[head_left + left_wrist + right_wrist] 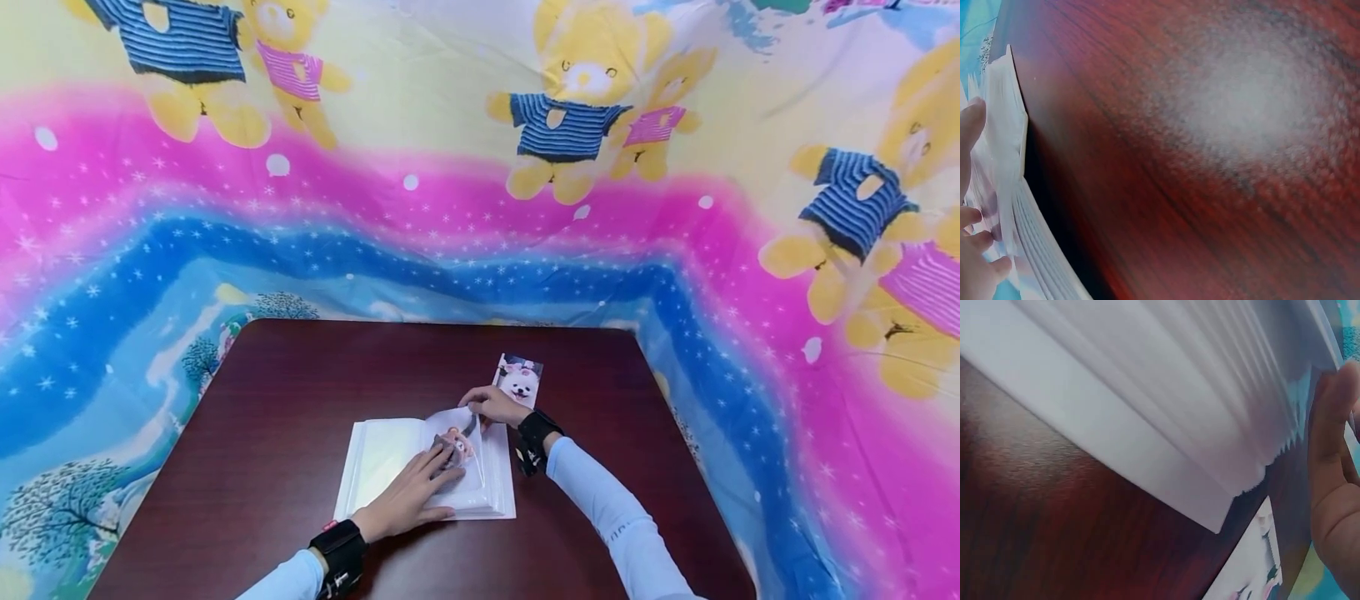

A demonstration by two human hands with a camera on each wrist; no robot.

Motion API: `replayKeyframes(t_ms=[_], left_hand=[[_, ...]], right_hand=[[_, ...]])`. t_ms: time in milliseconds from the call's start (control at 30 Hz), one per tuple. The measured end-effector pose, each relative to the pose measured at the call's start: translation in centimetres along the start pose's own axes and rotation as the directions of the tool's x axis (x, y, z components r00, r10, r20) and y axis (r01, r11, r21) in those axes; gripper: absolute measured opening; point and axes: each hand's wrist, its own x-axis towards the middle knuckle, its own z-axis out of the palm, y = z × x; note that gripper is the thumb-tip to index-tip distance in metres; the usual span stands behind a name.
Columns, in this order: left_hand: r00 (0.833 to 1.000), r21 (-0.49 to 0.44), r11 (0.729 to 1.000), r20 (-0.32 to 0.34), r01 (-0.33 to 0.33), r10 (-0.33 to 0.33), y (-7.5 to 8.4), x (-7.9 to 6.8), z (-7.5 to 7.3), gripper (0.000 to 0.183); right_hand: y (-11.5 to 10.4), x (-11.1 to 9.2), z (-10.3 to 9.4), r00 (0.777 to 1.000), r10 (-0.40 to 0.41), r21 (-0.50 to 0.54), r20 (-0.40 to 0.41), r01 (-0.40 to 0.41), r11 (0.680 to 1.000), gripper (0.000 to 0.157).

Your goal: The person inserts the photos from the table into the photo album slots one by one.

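An open photo album [386,454] with white pages lies on the table. On its right-hand page, a picture [461,443] with pink and grey shapes shows in a clear sleeve. My left hand [411,492] rests on this page with fingers spread and fairly straight, partly covering the picture. At the page's upper edge, my right hand [497,406] pinches the raised plastic sleeve [467,417]. The right wrist view shows the right hand [1334,462] beside the album's stacked page edges [1166,394]. The left fingertips are partly cut off in the left wrist view.
A photo of a white dog [520,380] lies just beyond the album, its lower part behind the right hand. The dark red-brown table [315,375] meets a patterned cloth [450,233] at the back and sides.
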Motion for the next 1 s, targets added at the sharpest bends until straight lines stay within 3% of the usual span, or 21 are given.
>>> replayKeyframes(t_ms=[167,400,467,567,633,767,867,1000], left_hand=[[1.000,-0.012,1.000,-0.005,0.001,-0.001,-0.1,0.0,0.1,0.066],[0.999,-0.017,1.000,-0.042,-0.014,0.013,-0.1,0.0,0.5,0.068],[0.998,-0.071,0.997,-0.058,0.015,-0.019,0.1,0.1,0.3,0.070],[0.986,-0.207,0.971,-0.094,0.116,-0.138,0.4,0.6,-0.6,0.067],[0.958,-0.316,0.927,-0.132,0.201,-0.253,0.4,1.1,-1.6,0.059],[0.864,-0.454,0.821,-0.187,0.345,-0.467,-0.2,1.9,-3.9,0.052],[0.807,-0.455,0.783,-0.204,0.424,-0.555,-0.9,1.8,-5.3,0.059],[0.769,-0.461,0.753,-0.207,0.469,-0.605,-1.8,1.0,-5.8,0.064]], right_hand=[[0.3,-0.6,0.2,0.999,0.039,0.014,0.035,-0.039,0.999,0.029],[0.2,-1.3,0.4,0.999,0.029,-0.015,0.034,-0.028,0.999,0.032],[0.0,-1.5,0.7,1.000,0.013,0.013,0.007,-0.013,1.000,0.031],[-0.8,-2.0,1.8,0.997,-0.027,0.098,-0.070,0.033,0.995,0.036],[-1.8,-2.2,2.9,0.992,-0.060,0.163,-0.115,0.079,0.984,0.040],[-3.8,-2.4,6.0,0.983,-0.152,0.198,-0.105,0.170,0.965,0.040],[-4.6,-2.3,8.2,0.974,-0.222,0.065,-0.032,0.224,0.972,0.037],[-4.3,-2.7,9.9,0.953,-0.298,-0.207,0.055,0.303,0.930,0.034]])
